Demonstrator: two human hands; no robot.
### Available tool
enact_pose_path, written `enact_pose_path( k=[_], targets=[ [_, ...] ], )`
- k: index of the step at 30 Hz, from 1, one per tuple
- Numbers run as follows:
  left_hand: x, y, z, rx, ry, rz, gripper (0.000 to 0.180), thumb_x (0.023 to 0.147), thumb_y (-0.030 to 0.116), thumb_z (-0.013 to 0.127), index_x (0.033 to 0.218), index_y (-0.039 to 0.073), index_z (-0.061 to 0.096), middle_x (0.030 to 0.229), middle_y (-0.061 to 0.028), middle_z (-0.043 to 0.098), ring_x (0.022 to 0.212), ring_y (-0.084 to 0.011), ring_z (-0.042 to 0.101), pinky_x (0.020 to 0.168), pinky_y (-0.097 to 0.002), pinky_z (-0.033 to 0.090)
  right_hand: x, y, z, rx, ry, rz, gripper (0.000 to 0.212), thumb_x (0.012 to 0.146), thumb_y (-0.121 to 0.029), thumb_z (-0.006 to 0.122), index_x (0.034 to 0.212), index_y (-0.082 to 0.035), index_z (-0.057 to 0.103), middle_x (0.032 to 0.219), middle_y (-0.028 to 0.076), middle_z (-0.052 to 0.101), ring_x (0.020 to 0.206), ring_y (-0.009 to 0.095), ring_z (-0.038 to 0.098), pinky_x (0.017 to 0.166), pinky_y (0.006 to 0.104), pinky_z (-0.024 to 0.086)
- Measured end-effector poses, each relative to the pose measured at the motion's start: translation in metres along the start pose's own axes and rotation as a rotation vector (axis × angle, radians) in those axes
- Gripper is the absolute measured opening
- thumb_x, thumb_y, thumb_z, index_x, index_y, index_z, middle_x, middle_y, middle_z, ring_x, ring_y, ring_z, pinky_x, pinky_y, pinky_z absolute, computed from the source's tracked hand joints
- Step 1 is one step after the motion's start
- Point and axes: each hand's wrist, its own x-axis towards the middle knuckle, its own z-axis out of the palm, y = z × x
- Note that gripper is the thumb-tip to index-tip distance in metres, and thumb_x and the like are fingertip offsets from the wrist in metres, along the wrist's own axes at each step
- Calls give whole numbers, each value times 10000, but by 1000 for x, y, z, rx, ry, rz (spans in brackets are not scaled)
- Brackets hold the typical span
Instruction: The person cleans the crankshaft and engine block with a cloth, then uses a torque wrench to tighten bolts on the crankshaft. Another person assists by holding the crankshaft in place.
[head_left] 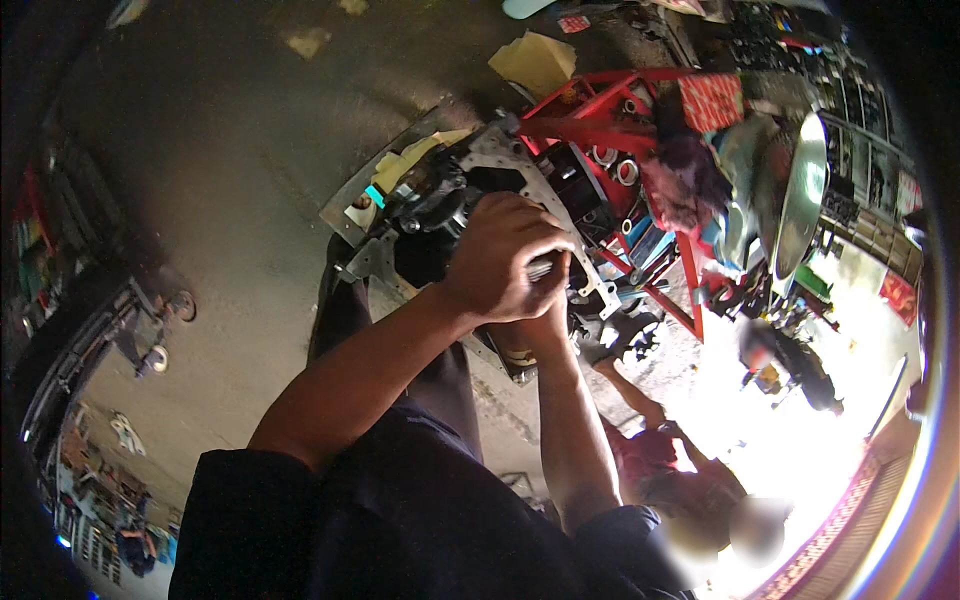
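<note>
My left hand (508, 252) is closed in front of my body, its fingers curled round a small greyish piece (541, 268) that shows only in part. Just under it is my right hand (545, 322), largely covered by the left, so its fingers are hidden. Both hands are above a mechanical assembly with a flat grey metal plate (500, 150) full of holes and cut-outs. A dark, bulky component (430, 195) sits on the assembly's left side.
A red metal frame (600, 130) with shelves of rings and tools stands to the right, with crumpled cloths (690, 180) on it. Another person (690, 470) at lower right reaches an arm toward a dark round part (635, 338). Yellowish cardboard (535, 62) lies beyond the assembly.
</note>
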Motion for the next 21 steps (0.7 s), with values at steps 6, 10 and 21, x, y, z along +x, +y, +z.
enact_pose_path(
  k=[6, 10, 21],
  targets=[
    [14, -24, -15, -104, -43, -135, 179, 661, 122, 730, 829, 117, 668, 860, -51, 667, 861, -261, 618, 840, -406, 456, 2, 9, -3, 450, -97, 169, 551, 962, -265, 536, 1417, -76, 290, 1404, 117, 406, 1311, 225, 404, 1083, 386, 341],
    [19, -27, -26, -159, -129, -205, 208, 651, 134, 748, 843, 118, 669, 873, -48, 663, 886, -254, 611, 851, -413, 449, -7, -17, 3, 129, 13, 198, 708, 850, -198, 708, 1401, -73, 282, 1375, 131, 422, 1290, 247, 436, 1058, 388, 371],
    [28, -43, -37, -196, -270, -183, 273, 671, 222, 750, 921, 129, 689, 938, -36, 650, 939, -231, 594, 910, -428, 421, 15, -68, 15, -321, 63, 58, 556, 868, -170, 644, 1332, -56, 361, 1298, 130, 476, 1224, 273, 485, 1017, 400, 412]
  ],
)
